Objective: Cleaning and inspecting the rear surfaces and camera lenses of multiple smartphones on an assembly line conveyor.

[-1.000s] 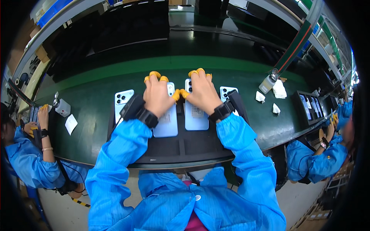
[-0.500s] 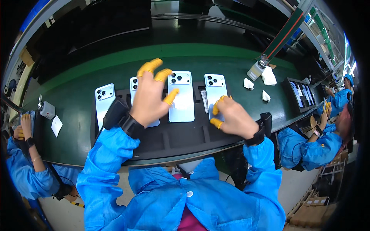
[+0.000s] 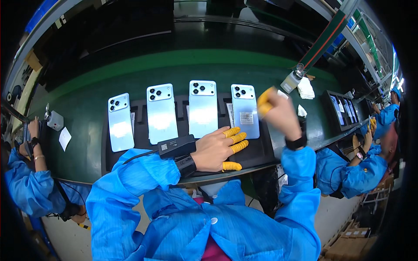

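While the green surface (image 3: 87,104) carries a black tray (image 3: 262,152), four pale blue phones (image 3: 203,108) lie across it in a row. At the rightmost phone's (image 3: 244,103) seven o'clock, the left grip (image 3: 213,153) is released and splayed, contact with it unclear; at three o'clock, the right grip (image 3: 279,115) is a curled blur, its hold impossible to tell. At two stands a bottle (image 3: 289,82).

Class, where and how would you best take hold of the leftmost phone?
Probably by its two long edges, mid-length, coming from above: the leftmost phone lies camera side up, dark lenses occupy its far end, and the blue left sleeve crowds its near end.
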A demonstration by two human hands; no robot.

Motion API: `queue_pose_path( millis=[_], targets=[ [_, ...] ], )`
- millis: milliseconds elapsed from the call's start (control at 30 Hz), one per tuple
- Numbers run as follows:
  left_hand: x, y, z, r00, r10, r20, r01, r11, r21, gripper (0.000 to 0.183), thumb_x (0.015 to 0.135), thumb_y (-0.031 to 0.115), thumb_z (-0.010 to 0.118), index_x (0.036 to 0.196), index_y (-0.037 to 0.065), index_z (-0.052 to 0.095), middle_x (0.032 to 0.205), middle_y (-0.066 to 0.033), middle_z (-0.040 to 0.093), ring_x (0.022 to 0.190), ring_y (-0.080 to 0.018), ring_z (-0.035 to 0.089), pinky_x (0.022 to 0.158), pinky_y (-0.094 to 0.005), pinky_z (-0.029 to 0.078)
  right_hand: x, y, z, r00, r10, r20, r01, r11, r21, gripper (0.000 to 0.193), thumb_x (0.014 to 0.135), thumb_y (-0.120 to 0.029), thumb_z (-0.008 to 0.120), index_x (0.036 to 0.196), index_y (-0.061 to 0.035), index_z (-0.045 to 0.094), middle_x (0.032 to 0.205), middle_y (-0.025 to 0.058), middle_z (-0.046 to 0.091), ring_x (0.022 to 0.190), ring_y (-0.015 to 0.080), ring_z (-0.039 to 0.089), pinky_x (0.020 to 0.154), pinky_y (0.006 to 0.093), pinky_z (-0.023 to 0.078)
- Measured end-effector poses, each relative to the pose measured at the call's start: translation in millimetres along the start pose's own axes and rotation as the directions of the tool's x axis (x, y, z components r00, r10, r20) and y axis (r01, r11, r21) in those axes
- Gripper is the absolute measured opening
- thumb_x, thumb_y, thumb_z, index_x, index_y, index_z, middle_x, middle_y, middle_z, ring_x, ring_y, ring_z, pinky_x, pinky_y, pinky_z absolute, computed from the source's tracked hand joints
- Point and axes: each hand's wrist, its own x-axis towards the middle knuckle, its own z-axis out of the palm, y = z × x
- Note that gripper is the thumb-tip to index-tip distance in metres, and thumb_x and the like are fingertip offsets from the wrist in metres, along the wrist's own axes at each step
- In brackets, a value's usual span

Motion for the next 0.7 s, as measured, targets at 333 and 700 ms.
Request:
queue_pose_path(
  millis=[333,700],
  targets=[
    [-24.4,23.4,-18.3,0.998,0.060,-0.026,-0.063,0.987,-0.146,0.064,0.085,0.049,0.061,0.129,0.004,0.052,0.124,-0.0204,0.053,0.114,-0.0377,0.050,0.096,-0.0476,0.041,12.7,-72.2,94.7,0.798,-0.570,0.195,0.590,0.805,-0.062,0.027,0.070,-0.009,0.068,0.089,0.0076,0.059,0.090,0.0249,0.059,0.080,0.0395,0.061,0.071,0.0431,0.052],
    [-96.7,4.5,-81.8,0.994,-0.109,0.008,0.110,0.984,-0.138,0.043,0.085,0.034,0.067,0.115,0.002,0.065,0.093,-0.0146,0.067,0.087,-0.0284,0.063,0.083,-0.0362,0.049,7.0,-76.7,110.3,0.753,-0.368,0.546,0.452,0.892,-0.022,0.022,0.067,-0.007,0.067,0.085,0.0039,0.061,0.090,0.0236,0.056,0.089,0.0395,0.057,0.079,0.0439,0.048]
  ],
)
